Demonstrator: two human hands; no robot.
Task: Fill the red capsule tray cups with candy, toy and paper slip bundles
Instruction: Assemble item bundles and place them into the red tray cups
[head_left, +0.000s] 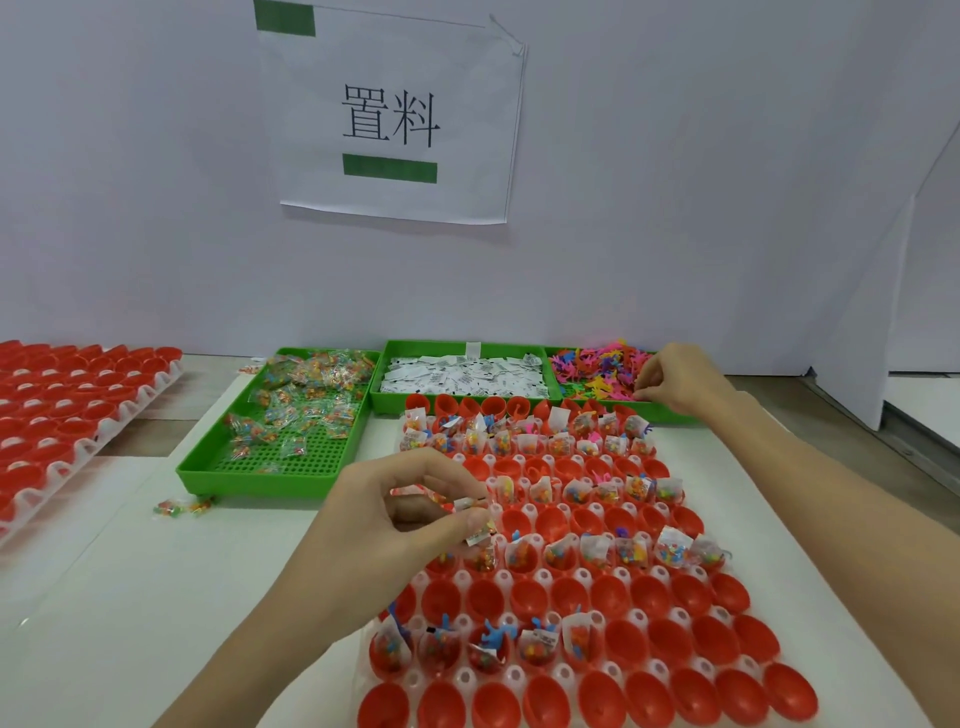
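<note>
The tray of red capsule cups (670, 670) lies in front of me; alternate rows hold candy, toy and slip bundles, the rows between are bare. My left hand (395, 519) hovers over the tray's left side and pinches paper slips (470, 503) and a small candy packet between thumb and fingers. My right hand (675, 376) reaches into the green toy bin (597, 371) at the back right and pinches a pink toy at its near edge. The green bin of white paper slips (462, 374) stands at the back middle. The green candy bin (291, 415) is on the left.
A second tray of red cups (57, 410) lies at the far left. A loose candy packet (182, 506) rests on the white sheet in front of the candy bin. A white wall with a paper sign (395, 119) closes off the back.
</note>
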